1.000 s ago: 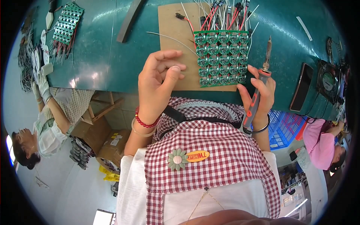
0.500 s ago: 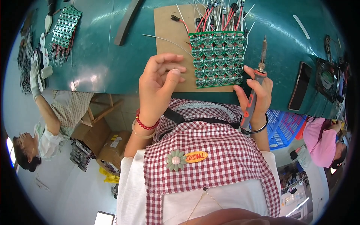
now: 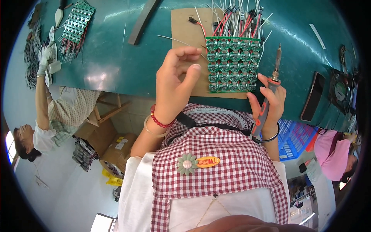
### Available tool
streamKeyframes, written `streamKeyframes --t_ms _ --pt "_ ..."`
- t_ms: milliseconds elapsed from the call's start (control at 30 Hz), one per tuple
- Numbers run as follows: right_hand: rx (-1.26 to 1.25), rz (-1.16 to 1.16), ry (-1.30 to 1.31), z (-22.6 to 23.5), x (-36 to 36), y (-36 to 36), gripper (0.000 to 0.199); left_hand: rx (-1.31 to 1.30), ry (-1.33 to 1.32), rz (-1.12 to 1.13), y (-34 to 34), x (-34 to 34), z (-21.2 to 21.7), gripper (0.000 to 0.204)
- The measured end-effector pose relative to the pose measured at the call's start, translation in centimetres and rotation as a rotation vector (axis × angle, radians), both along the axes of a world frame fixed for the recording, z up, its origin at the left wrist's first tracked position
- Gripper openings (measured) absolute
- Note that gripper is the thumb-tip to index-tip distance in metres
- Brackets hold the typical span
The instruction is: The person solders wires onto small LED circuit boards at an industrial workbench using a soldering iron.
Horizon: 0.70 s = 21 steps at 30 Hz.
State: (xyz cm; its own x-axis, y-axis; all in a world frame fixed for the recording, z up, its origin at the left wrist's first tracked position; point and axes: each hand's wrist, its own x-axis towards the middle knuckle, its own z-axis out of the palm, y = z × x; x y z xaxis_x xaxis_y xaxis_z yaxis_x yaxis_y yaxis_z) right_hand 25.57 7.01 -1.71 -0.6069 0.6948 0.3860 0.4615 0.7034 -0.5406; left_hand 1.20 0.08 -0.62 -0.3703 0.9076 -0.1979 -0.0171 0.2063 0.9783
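Observation:
A green circuit board panel [image 3: 233, 65] of several small joined boards lies on a brown cardboard sheet [image 3: 186, 31]. Red, white and black wires with connectors [image 3: 252, 19] fan out from its far edge. My left hand [image 3: 174, 79] hovers left of the panel, fingers bent, thumb apart and nothing visible between them; a loose white wire [image 3: 174, 38] passes close to its fingertips. Just right of the panel, my right hand [image 3: 275, 102] grips a grey and red soldering iron [image 3: 265, 110], its tip pointing away from me. The right fingertips are close to the panel's right edge.
Another wired board panel [image 3: 78, 21] lies far left on the green table [image 3: 116, 69], near a dark bar [image 3: 143, 21]. On the right are a phone [image 3: 313, 96] and a small black fan [image 3: 340, 92]. A co-worker's gloved hand [image 3: 45, 58] is at left; blue crates [image 3: 295, 139] stand below.
The whole scene has shifted rightward in view. My left hand's thumb and fingers sit slightly further apart. The co-worker's gloved hand has changed position. My right hand still grips the soldering iron.

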Motion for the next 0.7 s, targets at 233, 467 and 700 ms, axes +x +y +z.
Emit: streamKeyframes --t_ms 233,467,700 --pt "0.001 -0.002 -0.011 0.0 0.0 0.0 0.041 0.003 -0.075 0.029 2.0 0.3 0.2 0.034" --pt "-0.014 -0.005 -0.027 0.0 0.1 -0.1 0.042 -0.019 -0.134 -0.037 2.3 -0.4 0.1 0.038" --pt "-0.018 0.001 -0.026 0.1 0.2 -0.1 0.043 -0.041 -0.117 -0.122 2.7 -1.1 0.1 0.038"
